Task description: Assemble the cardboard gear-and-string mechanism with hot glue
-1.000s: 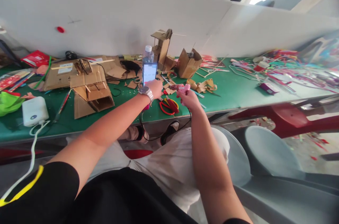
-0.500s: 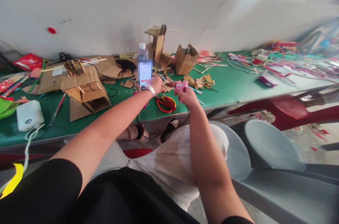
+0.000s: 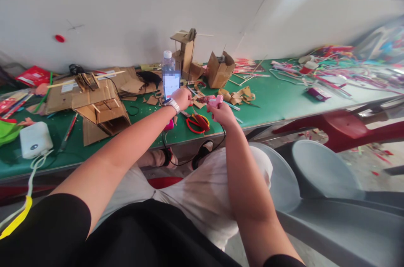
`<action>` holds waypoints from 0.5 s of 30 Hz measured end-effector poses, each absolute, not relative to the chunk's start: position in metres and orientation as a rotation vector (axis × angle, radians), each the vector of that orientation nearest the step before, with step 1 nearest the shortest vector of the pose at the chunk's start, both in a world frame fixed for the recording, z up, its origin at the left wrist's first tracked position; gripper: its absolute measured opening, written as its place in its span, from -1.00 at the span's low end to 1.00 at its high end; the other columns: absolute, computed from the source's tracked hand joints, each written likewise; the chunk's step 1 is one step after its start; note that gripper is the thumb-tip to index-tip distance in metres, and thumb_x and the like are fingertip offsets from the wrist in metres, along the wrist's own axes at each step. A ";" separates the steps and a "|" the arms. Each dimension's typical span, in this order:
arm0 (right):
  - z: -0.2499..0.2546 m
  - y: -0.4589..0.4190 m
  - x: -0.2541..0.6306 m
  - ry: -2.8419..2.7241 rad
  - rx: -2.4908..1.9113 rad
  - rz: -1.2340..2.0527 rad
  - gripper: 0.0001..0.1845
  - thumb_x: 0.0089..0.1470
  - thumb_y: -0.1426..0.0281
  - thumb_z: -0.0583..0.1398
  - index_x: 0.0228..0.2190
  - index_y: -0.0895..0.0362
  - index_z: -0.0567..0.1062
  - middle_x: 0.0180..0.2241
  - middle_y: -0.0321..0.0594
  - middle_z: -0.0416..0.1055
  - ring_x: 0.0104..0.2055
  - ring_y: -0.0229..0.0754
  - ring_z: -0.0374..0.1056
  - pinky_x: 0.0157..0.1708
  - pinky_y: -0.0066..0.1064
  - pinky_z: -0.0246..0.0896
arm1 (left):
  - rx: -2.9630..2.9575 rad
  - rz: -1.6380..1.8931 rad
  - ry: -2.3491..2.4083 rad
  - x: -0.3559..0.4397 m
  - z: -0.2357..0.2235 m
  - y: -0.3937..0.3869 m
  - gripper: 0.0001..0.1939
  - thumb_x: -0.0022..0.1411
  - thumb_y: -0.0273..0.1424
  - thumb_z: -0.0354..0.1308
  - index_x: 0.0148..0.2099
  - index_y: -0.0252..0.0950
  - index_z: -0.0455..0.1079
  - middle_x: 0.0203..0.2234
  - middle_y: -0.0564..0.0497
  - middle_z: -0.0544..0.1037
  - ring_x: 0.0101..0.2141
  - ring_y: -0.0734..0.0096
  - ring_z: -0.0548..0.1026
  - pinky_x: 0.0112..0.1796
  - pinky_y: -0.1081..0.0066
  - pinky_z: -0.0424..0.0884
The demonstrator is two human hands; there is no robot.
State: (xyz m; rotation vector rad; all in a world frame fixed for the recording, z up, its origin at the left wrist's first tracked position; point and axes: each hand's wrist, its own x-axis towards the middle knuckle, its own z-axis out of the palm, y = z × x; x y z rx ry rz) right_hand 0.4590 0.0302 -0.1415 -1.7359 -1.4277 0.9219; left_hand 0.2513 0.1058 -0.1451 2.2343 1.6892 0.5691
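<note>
My right hand (image 3: 224, 114) is wrapped around a pink hot glue gun (image 3: 216, 100), whose stained nozzle points left. Just off the nozzle tip is my left hand (image 3: 182, 99), its fingers pinched together; whatever lies between them is too small to make out. A phone (image 3: 171, 83) showing a lit screen leans against a clear bottle (image 3: 168, 62) behind my left hand. Below the glue gun, scissors (image 3: 198, 123) with red and yellow handles lie on the green table (image 3: 271, 103). Scraps of cardboard surround both hands.
A cardboard box build with sticks (image 3: 101, 103) stands left, near a white power bank (image 3: 36, 140). Behind are a tall cardboard structure (image 3: 188, 54) and an open cardboard box (image 3: 221, 71). Straws and a purple box (image 3: 318, 93) lie right. Grey chairs (image 3: 325, 170) stand beside my leg.
My left hand has shifted slightly left, away from the nozzle, with the wrist turned a little. The glue gun in my right hand stays almost in place.
</note>
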 end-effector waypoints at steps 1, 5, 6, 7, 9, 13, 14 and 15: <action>-0.142 0.031 0.459 -1.428 -1.734 0.921 -0.72 0.19 0.22 0.34 -0.43 0.16 0.58 -0.67 -0.33 0.35 -0.61 -0.28 0.24 -0.55 -0.44 0.15 | 2.223 0.586 1.681 0.250 -0.144 0.106 -0.96 0.21 -0.36 0.45 -0.27 -0.19 0.70 -0.23 -0.05 0.74 -0.09 0.13 0.65 -0.02 0.27 0.49; -0.146 0.032 0.460 -1.423 -1.717 0.921 -0.70 0.18 0.17 0.34 -0.43 0.15 0.58 -0.65 -0.32 0.36 -0.61 -0.28 0.24 -0.55 -0.43 0.16 | 2.171 0.645 1.646 0.246 -0.142 0.107 -0.90 0.20 -0.33 0.46 -0.21 -0.20 0.72 -0.23 -0.06 0.74 -0.14 0.16 0.64 -0.07 0.29 0.48; -0.146 0.033 0.460 -1.421 -1.713 0.923 -0.69 0.17 0.16 0.33 -0.43 0.15 0.58 -0.65 -0.32 0.36 -0.61 -0.28 0.23 -0.55 -0.42 0.16 | 2.156 0.661 1.638 0.245 -0.142 0.107 -0.89 0.21 -0.33 0.46 -0.20 -0.20 0.72 -0.23 -0.06 0.74 -0.14 0.18 0.64 -0.08 0.30 0.48; -0.147 0.033 0.460 -1.420 -1.710 0.925 -0.69 0.17 0.15 0.33 -0.42 0.15 0.57 -0.65 -0.32 0.35 -0.61 -0.27 0.23 -0.55 -0.42 0.16 | 2.140 0.676 1.628 0.245 -0.142 0.108 -0.89 0.22 -0.33 0.45 -0.20 -0.21 0.72 -0.23 -0.06 0.74 -0.15 0.19 0.63 -0.09 0.31 0.48; -0.147 0.033 0.459 -1.421 -1.704 0.929 -0.68 0.16 0.14 0.33 -0.42 0.15 0.58 -0.64 -0.32 0.35 -0.61 -0.27 0.23 -0.54 -0.42 0.16 | 2.107 0.704 1.604 0.243 -0.142 0.109 -0.90 0.24 -0.33 0.44 -0.21 -0.22 0.72 -0.25 -0.06 0.74 -0.19 0.23 0.63 -0.12 0.33 0.47; -0.150 0.034 0.460 -1.428 -1.694 0.916 -0.67 0.14 0.12 0.33 -0.40 0.15 0.57 -0.62 -0.32 0.37 -0.59 -0.27 0.23 -0.51 -0.41 0.19 | 2.034 0.748 1.552 0.242 -0.147 0.115 -0.89 0.23 -0.34 0.44 -0.24 -0.27 0.71 -0.31 -0.05 0.73 -0.27 0.29 0.60 -0.18 0.34 0.45; -0.151 0.035 0.461 -1.433 -1.692 0.909 -0.66 0.14 0.11 0.32 -0.40 0.15 0.57 -0.62 -0.32 0.37 -0.58 -0.27 0.24 -0.51 -0.41 0.19 | 2.014 0.758 1.543 0.241 -0.148 0.117 -0.88 0.23 -0.32 0.45 -0.25 -0.28 0.70 -0.32 -0.05 0.72 -0.30 0.31 0.60 -0.20 0.34 0.45; -0.152 0.036 0.461 -1.439 -1.688 0.899 -0.65 0.14 0.10 0.32 -0.39 0.15 0.57 -0.61 -0.32 0.37 -0.57 -0.26 0.25 -0.50 -0.41 0.20 | 1.994 0.766 1.535 0.241 -0.150 0.118 -0.85 0.22 -0.30 0.45 -0.25 -0.28 0.70 -0.35 -0.04 0.72 -0.32 0.32 0.59 -0.22 0.34 0.45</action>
